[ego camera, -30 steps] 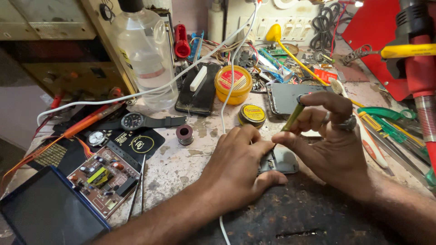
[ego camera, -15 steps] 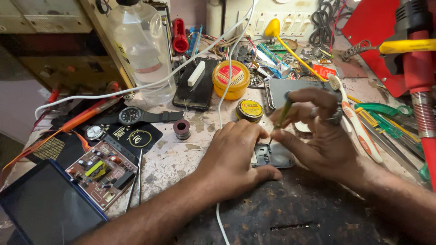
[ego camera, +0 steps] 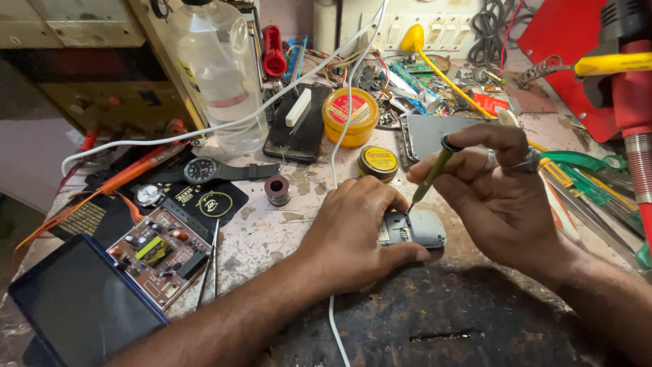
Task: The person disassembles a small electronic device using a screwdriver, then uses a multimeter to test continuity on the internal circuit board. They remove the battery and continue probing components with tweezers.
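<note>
My left hand [ego camera: 356, 228] lies flat on the workbench and pins down a small grey opened device [ego camera: 413, 228], its thumb under the near edge. My right hand [ego camera: 499, 197] grips a thin green screwdriver [ego camera: 430, 175] between thumb and fingers. The screwdriver leans to the left, and its tip touches the device's top edge beside my left fingertips. Two rings sit on my right hand's fingers.
A white cable [ego camera: 334, 156] runs under my left hand. Nearby sit a small yellow tin [ego camera: 377, 162], an orange tub [ego camera: 350, 115], a solder spool [ego camera: 276, 189], a wristwatch [ego camera: 204, 170], a circuit board [ego camera: 159, 251], a dark tablet [ego camera: 78, 306], a clear bottle [ego camera: 217, 68] and a red tool [ego camera: 631, 95].
My right hand lowered the screwdriver from above the device until its tip met the device. My left hand stayed pressed on the device.
</note>
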